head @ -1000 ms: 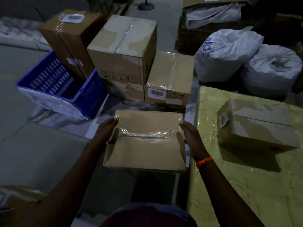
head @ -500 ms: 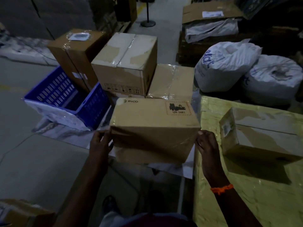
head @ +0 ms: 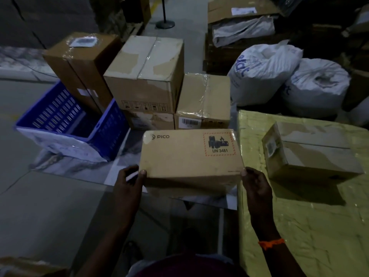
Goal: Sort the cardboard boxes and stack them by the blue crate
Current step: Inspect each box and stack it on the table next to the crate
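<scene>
So that it can be carried level toward the blue crate (head: 65, 124), the PICO box (head: 189, 158) is clasped at both ends by the left hand (head: 127, 182) and right hand (head: 256, 186), each grip closed on it.

The held cardboard box (head: 189, 156) reads "PICO" and, on its red-bordered label (head: 219, 144), "UN 3481".

Both forearms are bare of sleeves, an orange thread band (head: 271, 244) circles the right wrist, dark maroon clothing (head: 185, 266) below.
</scene>
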Motion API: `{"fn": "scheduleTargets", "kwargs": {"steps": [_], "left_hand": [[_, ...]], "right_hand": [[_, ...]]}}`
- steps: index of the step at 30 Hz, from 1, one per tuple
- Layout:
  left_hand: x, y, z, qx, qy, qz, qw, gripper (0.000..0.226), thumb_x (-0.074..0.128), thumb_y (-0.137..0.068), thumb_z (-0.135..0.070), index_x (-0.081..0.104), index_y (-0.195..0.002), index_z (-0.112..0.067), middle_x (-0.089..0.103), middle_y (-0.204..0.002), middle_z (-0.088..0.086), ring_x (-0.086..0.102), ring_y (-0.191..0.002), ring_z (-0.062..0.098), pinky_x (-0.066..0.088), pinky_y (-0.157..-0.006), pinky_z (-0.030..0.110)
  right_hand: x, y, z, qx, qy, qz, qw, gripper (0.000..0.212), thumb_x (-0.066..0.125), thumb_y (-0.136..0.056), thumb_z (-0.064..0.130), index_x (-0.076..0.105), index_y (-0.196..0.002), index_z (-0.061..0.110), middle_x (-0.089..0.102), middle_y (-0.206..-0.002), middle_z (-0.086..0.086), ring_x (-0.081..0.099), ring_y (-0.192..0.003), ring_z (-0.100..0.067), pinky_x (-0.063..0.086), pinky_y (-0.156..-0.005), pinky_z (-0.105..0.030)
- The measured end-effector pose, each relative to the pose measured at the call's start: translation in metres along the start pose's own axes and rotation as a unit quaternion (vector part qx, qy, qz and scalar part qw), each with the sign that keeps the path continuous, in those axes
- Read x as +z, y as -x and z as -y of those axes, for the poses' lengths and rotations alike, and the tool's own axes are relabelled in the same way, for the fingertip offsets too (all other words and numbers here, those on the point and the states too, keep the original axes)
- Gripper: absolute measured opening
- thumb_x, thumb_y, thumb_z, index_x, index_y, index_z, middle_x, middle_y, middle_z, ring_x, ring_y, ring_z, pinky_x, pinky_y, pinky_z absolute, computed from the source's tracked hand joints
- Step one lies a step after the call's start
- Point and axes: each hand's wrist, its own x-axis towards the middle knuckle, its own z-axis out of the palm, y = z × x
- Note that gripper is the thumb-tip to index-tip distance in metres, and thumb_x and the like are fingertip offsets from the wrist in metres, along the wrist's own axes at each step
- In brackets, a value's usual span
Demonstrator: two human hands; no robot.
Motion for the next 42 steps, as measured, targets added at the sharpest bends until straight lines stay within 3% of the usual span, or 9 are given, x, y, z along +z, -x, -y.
{"fn": "scheduleTargets", "kwargs": {"steps": [3,6,9,13,20,24,29,33,42], "left_hand": [[0.011,-0.006,-0.024,0.141,-0.103,0.024,0.984,0.046,0.068,-0.095,-0.016,0.054,-0.139,-0.020,0.052,-0.140,-0.004,0.053,-0.119,0.004,0.049,-0.088,0.013],[0.039,-0.016,-0.037,0.239,-0.221,0.143,0.935,0.050,0.052,-0.100,-0.038,0.045,-0.149,-0.027,0.041,-0.157,-0.001,0.034,-0.147,0.014,0.038,-0.116,0.041],[0.071,-0.025,-0.039,0.268,-0.356,0.175,0.878,0.062,0.036,-0.099,-0.047,0.036,-0.156,-0.023,0.028,-0.166,0.004,0.015,-0.155,0.024,0.013,-0.121,0.051],[0.084,-0.033,-0.027,0.288,-0.466,0.157,0.821,0.062,0.023,-0.103,-0.048,0.038,-0.156,-0.018,0.031,-0.165,0.009,0.028,-0.152,0.031,0.024,-0.121,0.060],[0.087,-0.035,-0.020,0.278,-0.501,0.158,0.804,0.062,0.013,-0.105,-0.049,0.020,-0.162,-0.024,0.014,-0.170,0.004,0.013,-0.157,0.024,0.013,-0.125,0.052],[0.083,-0.032,-0.023,0.273,-0.496,0.180,0.804,0.064,0.010,-0.106,-0.054,0.022,-0.161,-0.023,0.015,-0.169,0.005,0.015,-0.156,0.026,0.019,-0.124,0.055],[0.062,-0.023,-0.022,0.257,-0.495,0.200,0.805,0.078,-0.006,-0.095,-0.070,0.003,-0.162,-0.030,-0.011,-0.167,-0.004,-0.010,-0.156,0.017,-0.009,-0.123,0.046],[0.043,-0.010,-0.015,0.273,-0.482,0.193,0.810,0.073,-0.005,-0.098,-0.070,0.006,-0.161,-0.033,-0.001,-0.170,-0.002,-0.002,-0.157,0.021,0.002,-0.126,0.049],[0.045,-0.015,-0.020,0.236,-0.470,0.215,0.823,0.077,-0.009,-0.091,-0.077,0.002,-0.158,-0.041,-0.007,-0.168,-0.009,-0.010,-0.156,0.015,-0.001,-0.128,0.046]], "right_hand": [[0.004,-0.001,0.024,-0.084,0.115,0.017,0.990,0.063,0.065,-0.090,0.052,0.052,-0.146,0.025,0.057,-0.147,-0.001,0.055,-0.131,-0.015,0.051,-0.105,-0.038],[0.027,-0.012,0.039,-0.216,0.239,0.116,0.940,0.064,0.056,-0.100,0.048,0.041,-0.156,0.020,0.043,-0.160,-0.005,0.044,-0.143,-0.019,0.045,-0.111,-0.038],[0.063,-0.033,0.043,-0.324,0.388,0.183,0.843,0.072,0.036,-0.099,0.055,0.038,-0.158,0.014,0.034,-0.165,-0.013,0.028,-0.154,-0.031,0.025,-0.122,-0.046],[0.092,-0.057,0.039,-0.336,0.504,0.237,0.760,0.073,0.016,-0.100,0.057,0.021,-0.164,0.020,0.018,-0.172,-0.009,0.012,-0.159,-0.032,0.016,-0.127,-0.053],[0.093,-0.060,0.030,-0.354,0.514,0.223,0.749,0.067,0.020,-0.104,0.054,0.026,-0.163,0.023,0.021,-0.171,-0.005,0.013,-0.159,-0.028,0.011,-0.126,-0.050],[0.090,-0.059,0.034,-0.346,0.508,0.241,0.751,0.071,0.014,-0.102,0.058,0.023,-0.164,0.024,0.016,-0.172,-0.004,0.007,-0.160,-0.026,0.001,-0.125,-0.047],[0.058,-0.049,0.029,-0.347,0.505,0.237,0.754,0.071,0.022,-0.103,0.060,0.036,-0.159,0.019,0.030,-0.167,-0.009,0.025,-0.156,-0.029,0.016,-0.123,-0.049],[0.028,-0.038,0.014,-0.387,0.519,0.194,0.737,0.065,0.021,-0.106,0.058,0.042,-0.157,0.022,0.040,-0.162,-0.010,0.038,-0.150,-0.031,0.022,-0.122,-0.048],[0.028,-0.041,0.010,-0.372,0.521,0.201,0.741,0.063,0.013,-0.108,0.057,0.039,-0.158,0.027,0.041,-0.162,-0.005,0.036,-0.151,-0.027,0.020,-0.123,-0.047]]}}
